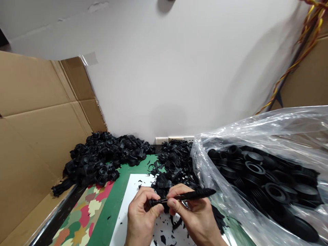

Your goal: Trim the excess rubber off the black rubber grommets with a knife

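Both hands meet low in the middle of the head view, over a white sheet (128, 212) littered with black scraps. My right hand (194, 217) grips a black knife-like tool (191, 195) whose ribbed handle points right. My left hand (140, 213) is closed in a pinch on a small black rubber part (164, 197) right at the tool's tip. The part is mostly hidden by my fingers. A heap of black trimmings and parts (175, 164) lies just behind the hands.
A pile of black ribbed rubber parts (102, 159) sits at the back left beside a cardboard wall (38, 136). A clear plastic bag (269, 136) full of similar black parts fills the right. A green mat (112, 201) lies under the sheet; a white wall stands behind.
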Tool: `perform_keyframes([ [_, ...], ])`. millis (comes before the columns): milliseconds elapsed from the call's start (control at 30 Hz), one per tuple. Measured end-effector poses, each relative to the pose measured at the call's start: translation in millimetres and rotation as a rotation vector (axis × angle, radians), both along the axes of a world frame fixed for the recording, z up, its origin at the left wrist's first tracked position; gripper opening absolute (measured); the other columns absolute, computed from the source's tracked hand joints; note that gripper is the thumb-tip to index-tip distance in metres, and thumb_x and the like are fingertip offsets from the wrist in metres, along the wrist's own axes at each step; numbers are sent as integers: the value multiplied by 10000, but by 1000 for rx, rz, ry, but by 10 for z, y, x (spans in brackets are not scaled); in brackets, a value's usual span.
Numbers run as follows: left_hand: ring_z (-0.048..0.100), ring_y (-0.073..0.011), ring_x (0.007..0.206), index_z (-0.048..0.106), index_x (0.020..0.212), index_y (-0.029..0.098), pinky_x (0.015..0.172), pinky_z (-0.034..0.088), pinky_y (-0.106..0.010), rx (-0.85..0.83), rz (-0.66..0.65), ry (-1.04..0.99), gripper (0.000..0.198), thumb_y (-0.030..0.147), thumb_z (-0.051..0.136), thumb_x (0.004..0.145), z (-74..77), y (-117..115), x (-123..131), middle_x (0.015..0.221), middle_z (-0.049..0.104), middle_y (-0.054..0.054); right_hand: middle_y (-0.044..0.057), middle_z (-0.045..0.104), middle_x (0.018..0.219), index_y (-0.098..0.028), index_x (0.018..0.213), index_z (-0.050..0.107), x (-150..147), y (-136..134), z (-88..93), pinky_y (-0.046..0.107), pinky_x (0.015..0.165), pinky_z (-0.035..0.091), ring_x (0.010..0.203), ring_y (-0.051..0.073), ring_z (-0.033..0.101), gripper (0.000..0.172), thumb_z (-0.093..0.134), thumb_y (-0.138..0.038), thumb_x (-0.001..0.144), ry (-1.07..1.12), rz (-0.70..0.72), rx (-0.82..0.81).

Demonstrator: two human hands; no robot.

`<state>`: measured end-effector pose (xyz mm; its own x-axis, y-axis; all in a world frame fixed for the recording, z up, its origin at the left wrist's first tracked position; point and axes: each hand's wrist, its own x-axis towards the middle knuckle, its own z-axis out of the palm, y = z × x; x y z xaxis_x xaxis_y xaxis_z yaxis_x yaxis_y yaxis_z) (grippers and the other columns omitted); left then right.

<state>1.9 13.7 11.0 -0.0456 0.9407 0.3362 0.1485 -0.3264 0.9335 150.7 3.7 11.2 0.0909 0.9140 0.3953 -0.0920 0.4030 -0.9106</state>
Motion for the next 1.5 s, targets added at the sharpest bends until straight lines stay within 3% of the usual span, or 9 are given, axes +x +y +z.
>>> perform_keyframes([
  [167,537,-172,624,653,607,191,548,441,-241,-20,13,4,140,232,787,606,-9,-2,21,672,585,-10,19,598,630,-205,662,639,-64,-47,10,258,478,459,523,151,565,188,625,-304,821,-105,-100,165],
  [333,543,-179,624,669,587,188,549,442,-248,24,-30,-1,164,288,798,604,3,-22,42,652,588,-18,38,623,673,-210,735,632,5,-18,24,250,510,471,579,156,587,157,542,-150,848,-296,-195,365],
  [467,563,-192,690,687,629,200,589,439,-248,40,-51,-20,126,264,795,615,-11,-23,28,708,613,-26,17,603,625,-208,711,620,162,84,0,262,488,458,520,153,567,130,593,-244,833,-189,-364,172],
  [600,564,-198,721,687,664,204,604,438,-249,32,-52,-56,122,257,790,625,-23,-4,11,747,616,-31,-15,560,553,-189,722,614,192,137,-5,263,464,438,472,150,547,227,646,-406,777,9,-200,-111],
  [700,562,-202,742,684,680,207,616,440,-249,42,-55,-71,117,237,785,629,-31,6,6,753,613,-29,-14,570,593,-170,729,584,131,119,28,244,435,392,429,109,492,308,657,-468,755,182,-32,-198],
  [833,564,-205,758,683,669,206,630,444,-250,40,-51,-75,111,212,783,623,-39,4,1,754,615,-27,-41,529,471,-158,742,567,62,80,54,224,420,333,385,88,421,320,632,-469,784,190,104,-283],
  [1033,572,-214,784,688,672,210,633,452,-251,40,-16,-56,110,157,762,611,-51,5,-22,767,620,-29,-37,514,623,-159,855,605,47,67,-23,202,393,272,429,71,362,343,674,-473,733,146,142,-347],
  [1267,578,-200,768,696,652,206,643,466,-239,33,19,-67,119,157,784,589,-22,-4,34,748,622,-22,-11,523,646,-148,720,611,-32,30,54,252,574,363,629,147,453,322,655,-467,708,-34,234,-372],
  [1500,547,-140,620,741,722,177,552,445,-210,-223,-50,-257,234,180,830,506,44,11,16,723,630,-10,-89,361,498,-174,671,555,-62,56,3,217,435,223,446,69,255,413,708,-556,628,165,339,-472],
])
